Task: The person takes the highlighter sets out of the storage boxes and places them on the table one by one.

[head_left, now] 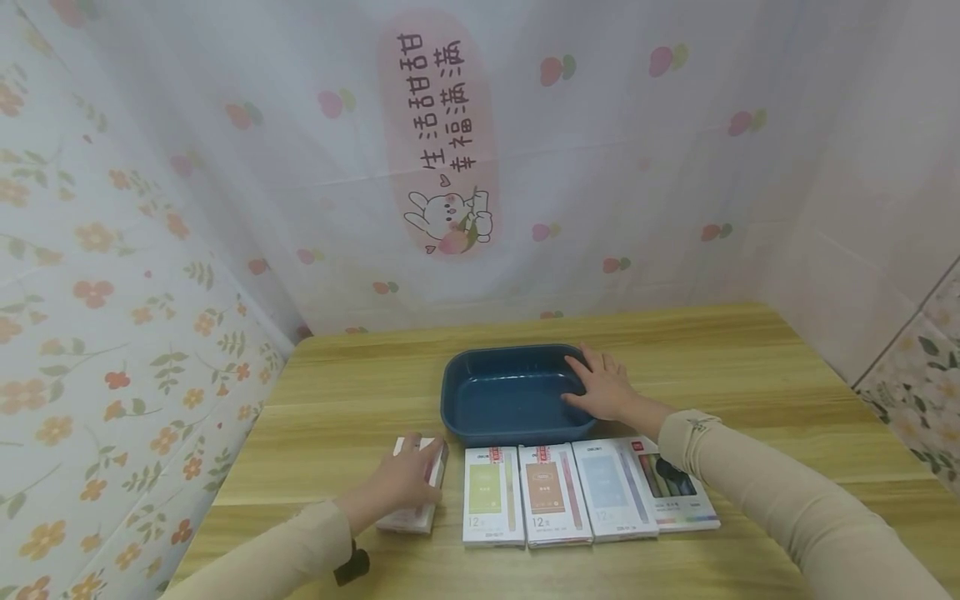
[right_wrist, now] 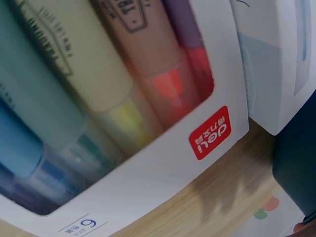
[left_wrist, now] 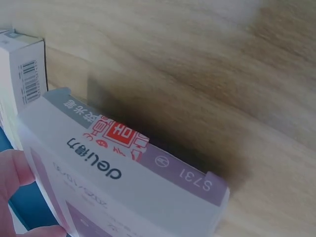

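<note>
My left hand [head_left: 405,479] grips a white deli highlighter box [left_wrist: 143,192] with a purple end flap and a red seal, left of the row of boxes. In the left wrist view its fingers [left_wrist: 15,170] touch the box's side, and a shadow lies beside it on the table. My right hand [head_left: 606,390] rests on the right rim of a dark blue rectangular tray [head_left: 461,425], its fingers spread and fairly straight. The tray's visible inside holds nothing.
In front of the tray lie white boxes with a green panel [head_left: 485,492], a brown panel [head_left: 546,487] and a pale blue panel [head_left: 606,483]. A windowed box of thick coloured markers [right_wrist: 212,133] is at the right, partly under my forearm. A printed curtain [head_left: 525,167] hangs behind the table.
</note>
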`<action>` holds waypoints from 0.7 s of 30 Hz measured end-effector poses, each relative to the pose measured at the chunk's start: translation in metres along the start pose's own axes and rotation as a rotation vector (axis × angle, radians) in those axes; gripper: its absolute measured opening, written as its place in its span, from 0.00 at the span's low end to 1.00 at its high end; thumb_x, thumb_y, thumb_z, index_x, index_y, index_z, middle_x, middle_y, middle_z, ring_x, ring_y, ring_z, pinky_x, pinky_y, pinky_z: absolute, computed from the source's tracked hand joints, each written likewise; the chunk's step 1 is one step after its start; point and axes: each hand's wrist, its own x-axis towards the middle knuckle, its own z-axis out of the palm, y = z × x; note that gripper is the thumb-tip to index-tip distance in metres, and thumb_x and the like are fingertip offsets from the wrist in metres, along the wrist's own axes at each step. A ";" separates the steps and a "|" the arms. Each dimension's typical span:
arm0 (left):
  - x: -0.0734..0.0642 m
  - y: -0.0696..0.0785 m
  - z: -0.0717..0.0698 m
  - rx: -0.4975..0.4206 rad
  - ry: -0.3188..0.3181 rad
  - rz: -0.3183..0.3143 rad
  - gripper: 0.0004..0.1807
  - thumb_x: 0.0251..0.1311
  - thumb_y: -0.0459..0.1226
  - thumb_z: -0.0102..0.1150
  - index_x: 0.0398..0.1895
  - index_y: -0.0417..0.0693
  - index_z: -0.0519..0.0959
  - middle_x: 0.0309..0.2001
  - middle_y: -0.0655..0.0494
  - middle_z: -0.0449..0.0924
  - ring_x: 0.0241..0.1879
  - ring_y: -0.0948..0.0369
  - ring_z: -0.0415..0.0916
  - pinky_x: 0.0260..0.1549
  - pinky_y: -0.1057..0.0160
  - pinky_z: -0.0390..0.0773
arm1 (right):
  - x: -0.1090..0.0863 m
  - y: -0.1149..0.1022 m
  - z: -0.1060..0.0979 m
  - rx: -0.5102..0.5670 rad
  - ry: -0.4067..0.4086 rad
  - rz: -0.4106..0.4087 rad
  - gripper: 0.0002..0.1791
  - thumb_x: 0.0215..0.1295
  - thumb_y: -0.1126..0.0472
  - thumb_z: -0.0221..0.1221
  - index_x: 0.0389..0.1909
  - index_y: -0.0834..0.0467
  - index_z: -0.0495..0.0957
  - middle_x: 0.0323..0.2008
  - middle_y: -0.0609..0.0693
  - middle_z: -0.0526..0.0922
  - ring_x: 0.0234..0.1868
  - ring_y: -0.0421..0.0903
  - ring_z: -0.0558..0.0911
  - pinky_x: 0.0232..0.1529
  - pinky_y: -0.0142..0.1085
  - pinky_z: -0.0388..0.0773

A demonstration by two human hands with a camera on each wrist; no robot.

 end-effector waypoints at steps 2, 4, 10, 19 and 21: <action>-0.001 0.002 0.001 -0.006 -0.001 0.000 0.42 0.29 0.45 0.61 0.57 0.50 0.61 0.52 0.38 0.56 0.43 0.43 0.64 0.46 0.41 0.54 | 0.000 0.000 0.000 0.000 0.000 0.000 0.39 0.50 0.41 0.50 0.61 0.55 0.52 0.62 0.60 0.42 0.57 0.68 0.46 0.49 0.62 0.43; -0.002 0.004 0.001 -0.015 -0.009 -0.003 0.42 0.29 0.45 0.61 0.57 0.50 0.61 0.53 0.38 0.56 0.43 0.42 0.64 0.46 0.41 0.53 | 0.000 0.000 -0.001 -0.002 -0.002 0.000 0.39 0.50 0.41 0.50 0.61 0.55 0.52 0.62 0.60 0.42 0.57 0.68 0.46 0.50 0.62 0.43; -0.002 0.007 0.005 -0.021 -0.031 -0.038 0.42 0.29 0.45 0.61 0.57 0.52 0.61 0.54 0.40 0.55 0.39 0.40 0.64 0.40 0.42 0.61 | 0.000 0.000 0.000 -0.003 0.001 -0.002 0.39 0.50 0.41 0.50 0.61 0.55 0.52 0.62 0.60 0.42 0.57 0.68 0.47 0.49 0.61 0.43; -0.001 0.010 0.010 0.007 -0.019 -0.012 0.41 0.29 0.45 0.60 0.57 0.52 0.61 0.54 0.38 0.55 0.37 0.40 0.66 0.36 0.44 0.63 | 0.000 0.001 0.001 0.005 0.007 0.005 0.39 0.50 0.41 0.50 0.60 0.55 0.52 0.62 0.60 0.42 0.57 0.68 0.46 0.50 0.61 0.43; -0.001 0.011 0.010 0.024 -0.019 0.001 0.41 0.29 0.44 0.59 0.57 0.51 0.61 0.54 0.37 0.55 0.36 0.41 0.67 0.36 0.45 0.64 | 0.000 0.001 0.001 0.005 0.008 0.004 0.39 0.50 0.41 0.50 0.60 0.56 0.53 0.62 0.61 0.43 0.57 0.69 0.46 0.50 0.62 0.43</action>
